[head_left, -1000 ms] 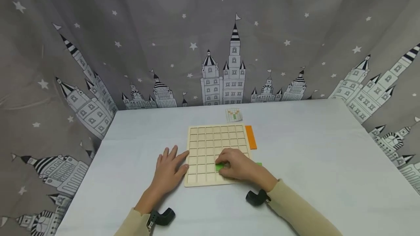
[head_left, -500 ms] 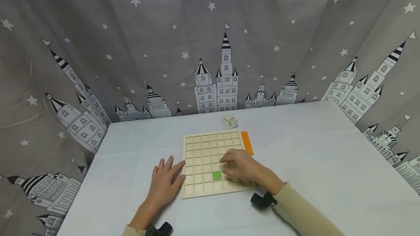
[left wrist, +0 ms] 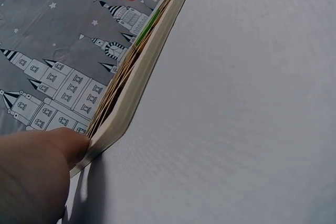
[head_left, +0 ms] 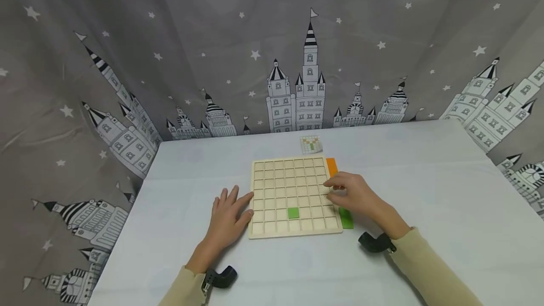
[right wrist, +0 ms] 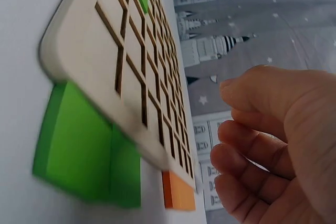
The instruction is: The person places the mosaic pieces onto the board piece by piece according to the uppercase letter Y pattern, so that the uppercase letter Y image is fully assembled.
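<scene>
A square wooden grid board lies on the white table, with one green square tile set in a cell of its second row from the front. My left hand is spread flat, thumb and index fingertips at the board's left edge. My right hand hovers over the board's right edge, fingers loosely bent and nothing between them. Below it, green tiles sit against the board's right side. Farther back along that side are orange tiles, partly hidden by the right hand. The right wrist view shows thumb and fingertips apart.
Behind the board lies a small paper card printed with a grid of orange and green squares. A grey curtain with stars and castles hangs beyond the table's far edge. Each wrist wears a black camera.
My right hand has let go of the green tile, leaving it in its cell, and has moved right to the board's right edge. The left hand stays at the left edge.
</scene>
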A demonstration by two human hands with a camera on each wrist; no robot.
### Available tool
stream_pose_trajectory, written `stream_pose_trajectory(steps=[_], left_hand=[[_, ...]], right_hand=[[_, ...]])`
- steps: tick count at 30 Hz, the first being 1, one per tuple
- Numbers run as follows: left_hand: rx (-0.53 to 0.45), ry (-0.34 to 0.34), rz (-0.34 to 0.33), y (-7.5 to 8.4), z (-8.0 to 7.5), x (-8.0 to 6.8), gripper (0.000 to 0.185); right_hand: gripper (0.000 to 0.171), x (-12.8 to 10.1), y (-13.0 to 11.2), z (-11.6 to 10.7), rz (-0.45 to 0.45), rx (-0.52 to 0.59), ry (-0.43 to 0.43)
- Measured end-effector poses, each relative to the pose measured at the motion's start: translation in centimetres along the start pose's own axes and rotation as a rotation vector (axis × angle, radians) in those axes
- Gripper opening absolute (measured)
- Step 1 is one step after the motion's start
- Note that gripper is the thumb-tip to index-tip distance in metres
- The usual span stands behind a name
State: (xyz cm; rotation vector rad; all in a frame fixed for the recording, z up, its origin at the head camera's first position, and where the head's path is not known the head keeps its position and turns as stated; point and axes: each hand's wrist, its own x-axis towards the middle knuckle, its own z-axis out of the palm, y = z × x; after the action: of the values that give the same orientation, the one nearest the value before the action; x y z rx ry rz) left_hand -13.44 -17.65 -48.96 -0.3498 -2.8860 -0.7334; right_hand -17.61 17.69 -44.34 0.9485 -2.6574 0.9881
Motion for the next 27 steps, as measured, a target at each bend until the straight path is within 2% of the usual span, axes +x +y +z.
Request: stream_pose_trajectory(steps=[7, 11, 16, 22, 27], left_hand=[[0.011, 0.046, 0.007, -0.4, -1.7, 1.2, 0.044], [0.0, 0.059, 0.009, -0.4, -2.2, 1.7, 0.044], [0.001, 0.091, 0.006, -0.1, -1.2, 1.2, 0.043], [0.001, 0.042, -0.044, 0.4, 0.5, -0.5, 0.043], [0.0, 0.03, -0.033, 0.3, 0.2, -0.5, 0.042]], right_hand=[[0.02, 0.8, 0.4, -1.5, 0.005, -0.047, 0.011], [0.021, 0.8, 0.8, -2.2, -0.013, -0.082, 0.04], [0.023, -0.5, 1.3, -2.5, 0.005, -0.101, 0.013], [0.025, -3.3, 1.2, -1.7, 0.089, -0.08, -0.068], [0.027, -4.2, 0.9, -0.5, 0.13, -0.039, -0.105]])
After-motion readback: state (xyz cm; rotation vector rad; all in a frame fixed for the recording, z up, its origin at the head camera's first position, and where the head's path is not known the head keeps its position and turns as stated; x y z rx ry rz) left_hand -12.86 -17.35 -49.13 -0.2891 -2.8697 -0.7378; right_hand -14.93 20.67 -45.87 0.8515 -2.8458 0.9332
